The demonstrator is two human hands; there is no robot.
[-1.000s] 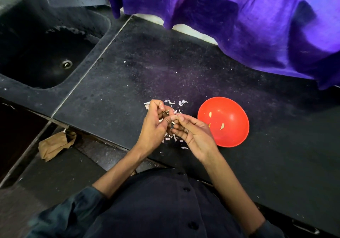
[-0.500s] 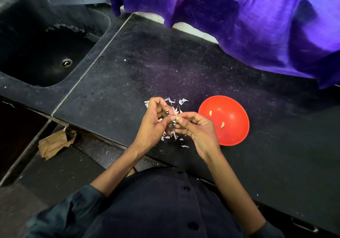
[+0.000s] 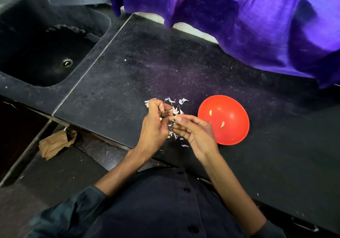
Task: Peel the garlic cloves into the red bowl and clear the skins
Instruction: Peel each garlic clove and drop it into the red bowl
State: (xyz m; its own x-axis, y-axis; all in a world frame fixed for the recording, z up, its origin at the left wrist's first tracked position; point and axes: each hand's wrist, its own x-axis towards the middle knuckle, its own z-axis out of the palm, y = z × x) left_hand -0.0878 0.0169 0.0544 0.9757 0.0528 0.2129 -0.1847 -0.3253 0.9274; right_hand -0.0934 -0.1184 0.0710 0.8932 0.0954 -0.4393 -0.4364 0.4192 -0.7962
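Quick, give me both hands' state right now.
Left hand: pinched shut on the garlic clove.
Right hand: fingertips pinching the same clove.

2 hands (image 3: 154,129) (image 3: 196,133), 1 red bowl (image 3: 235,136) w/ 3 peeled cloves (image 3: 222,124), 1 sink (image 3: 46,41).

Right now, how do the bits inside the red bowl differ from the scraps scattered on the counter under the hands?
The bits in the red bowl are few, three or four yellowish garlic cloves lying apart; the skins on the counter are many, white and papery, in a loose pile. The cloves look smooth and curved; the skins look torn and ragged. Both are small, garlic leftovers from the left hand and right hand.
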